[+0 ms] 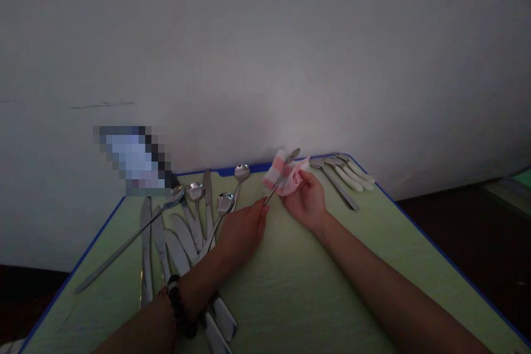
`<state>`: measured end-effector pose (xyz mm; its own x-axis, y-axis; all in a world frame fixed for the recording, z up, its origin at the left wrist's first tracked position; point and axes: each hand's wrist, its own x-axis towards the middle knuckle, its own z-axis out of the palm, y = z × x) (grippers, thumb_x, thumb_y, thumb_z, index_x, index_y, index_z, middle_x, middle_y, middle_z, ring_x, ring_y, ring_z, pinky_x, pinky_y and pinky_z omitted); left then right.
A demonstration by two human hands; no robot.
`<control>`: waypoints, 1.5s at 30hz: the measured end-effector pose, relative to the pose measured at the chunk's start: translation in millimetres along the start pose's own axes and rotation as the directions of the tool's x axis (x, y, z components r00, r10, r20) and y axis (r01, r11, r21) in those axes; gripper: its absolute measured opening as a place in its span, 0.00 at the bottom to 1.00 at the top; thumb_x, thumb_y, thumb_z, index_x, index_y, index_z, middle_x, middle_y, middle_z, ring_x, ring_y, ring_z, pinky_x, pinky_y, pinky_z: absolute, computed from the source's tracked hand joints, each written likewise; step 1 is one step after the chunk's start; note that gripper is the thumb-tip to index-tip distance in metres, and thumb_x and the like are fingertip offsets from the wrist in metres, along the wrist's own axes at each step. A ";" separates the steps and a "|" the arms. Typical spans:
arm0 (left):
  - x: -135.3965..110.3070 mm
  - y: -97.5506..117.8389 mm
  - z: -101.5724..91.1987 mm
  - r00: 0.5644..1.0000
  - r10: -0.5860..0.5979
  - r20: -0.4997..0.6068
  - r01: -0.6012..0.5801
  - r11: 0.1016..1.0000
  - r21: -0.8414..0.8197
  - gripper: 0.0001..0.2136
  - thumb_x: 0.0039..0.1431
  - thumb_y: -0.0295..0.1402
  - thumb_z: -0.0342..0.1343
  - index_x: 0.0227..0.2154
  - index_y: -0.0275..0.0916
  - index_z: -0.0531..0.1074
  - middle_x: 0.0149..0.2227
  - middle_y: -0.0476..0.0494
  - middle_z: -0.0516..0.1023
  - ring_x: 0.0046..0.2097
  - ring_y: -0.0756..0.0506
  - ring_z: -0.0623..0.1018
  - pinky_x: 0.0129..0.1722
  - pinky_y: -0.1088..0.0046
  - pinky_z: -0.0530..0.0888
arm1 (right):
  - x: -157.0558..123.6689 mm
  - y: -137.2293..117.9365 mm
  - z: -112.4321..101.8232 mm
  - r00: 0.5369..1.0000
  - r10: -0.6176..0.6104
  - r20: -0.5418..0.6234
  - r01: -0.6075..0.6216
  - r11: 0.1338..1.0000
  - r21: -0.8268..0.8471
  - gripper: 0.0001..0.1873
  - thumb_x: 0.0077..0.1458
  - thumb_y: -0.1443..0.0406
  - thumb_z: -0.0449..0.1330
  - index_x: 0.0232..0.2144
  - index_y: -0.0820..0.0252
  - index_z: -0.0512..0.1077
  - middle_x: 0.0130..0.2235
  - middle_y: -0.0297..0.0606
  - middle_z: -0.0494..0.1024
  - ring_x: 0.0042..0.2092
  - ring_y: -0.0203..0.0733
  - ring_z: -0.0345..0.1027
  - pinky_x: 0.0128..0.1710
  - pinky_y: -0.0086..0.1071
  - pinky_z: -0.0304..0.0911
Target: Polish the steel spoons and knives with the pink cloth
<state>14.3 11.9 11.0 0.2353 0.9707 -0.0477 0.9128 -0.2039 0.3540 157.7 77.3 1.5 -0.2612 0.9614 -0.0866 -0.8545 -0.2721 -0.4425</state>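
Observation:
My left hand [244, 228] pinches the handle end of a long metal spoon [282, 176], whose bowl points up toward the wall. My right hand [307, 199] holds a pink and white cloth [281, 175] wrapped around the spoon's shaft. Both hands are over the far middle of a light green table [298, 282] with a blue edge. A dark bead bracelet sits on my left wrist.
Several metal spoons and knives [186, 227] lie spread on the left of the table, one long spoon [128, 240] reaching toward the left edge. Several white-handled pieces of cutlery [346, 174] lie at the far right corner. A white wall stands directly behind the table.

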 end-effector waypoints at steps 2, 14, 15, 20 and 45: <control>-0.3 -0.6 -0.5 1.000 -0.007 -0.023 0.006 0.999 -0.050 0.17 0.66 0.34 0.35 0.46 0.38 0.68 0.30 0.42 0.78 0.31 0.44 0.77 0.31 0.73 0.66 | -0.1 -2.6 -2.6 0.999 0.019 -0.026 -0.018 0.999 0.037 0.11 0.51 0.65 0.49 0.31 0.58 0.71 0.32 0.33 0.80 0.36 0.40 0.73 0.42 0.38 0.68; -0.3 -2.1 0.7 0.997 0.004 -0.074 -0.018 0.981 -0.192 0.15 0.65 0.34 0.35 0.40 0.39 0.68 0.30 0.47 0.77 0.32 0.45 0.76 0.35 0.72 0.66 | 3.5 -1.7 -9.2 0.992 0.069 -0.108 -0.075 0.996 -0.056 0.10 0.53 0.71 0.51 0.25 0.60 0.71 0.25 0.34 0.78 0.28 0.33 0.71 0.33 0.26 0.68; -0.3 -1.6 0.8 0.998 0.019 -0.067 -0.030 0.985 -0.170 0.15 0.65 0.34 0.36 0.42 0.39 0.67 0.31 0.46 0.77 0.32 0.45 0.76 0.35 0.72 0.67 | 2.9 -1.0 -7.3 0.993 0.058 -0.105 -0.065 0.996 -0.065 0.10 0.54 0.70 0.51 0.26 0.60 0.71 0.25 0.33 0.78 0.27 0.32 0.71 0.32 0.25 0.68; 0.4 0.8 1.7 0.999 0.021 -0.039 -0.023 0.999 -0.049 0.16 0.65 0.33 0.37 0.48 0.37 0.67 0.38 0.41 0.79 0.38 0.44 0.78 0.37 0.71 0.70 | -1.6 -1.7 -1.5 0.991 0.127 -0.045 -0.130 0.988 -0.083 0.10 0.57 0.64 0.52 0.29 0.61 0.72 0.26 0.33 0.79 0.27 0.33 0.72 0.31 0.26 0.68; -0.6 1.3 3.1 0.998 0.067 0.007 -0.068 0.985 0.158 0.16 0.65 0.33 0.38 0.48 0.38 0.68 0.35 0.41 0.80 0.34 0.42 0.80 0.34 0.67 0.73 | -1.7 11.3 -1.2 0.999 0.023 -0.028 -0.030 0.958 -0.286 0.11 0.47 0.60 0.65 0.32 0.62 0.74 0.30 0.32 0.78 0.30 0.34 0.69 0.33 0.30 0.71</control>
<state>16.3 10.7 8.5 0.2987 0.9539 -0.0301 0.9359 -0.2866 0.2046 148.9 72.7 -4.4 -0.2678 0.9558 -0.1217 -0.6822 -0.2773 -0.6766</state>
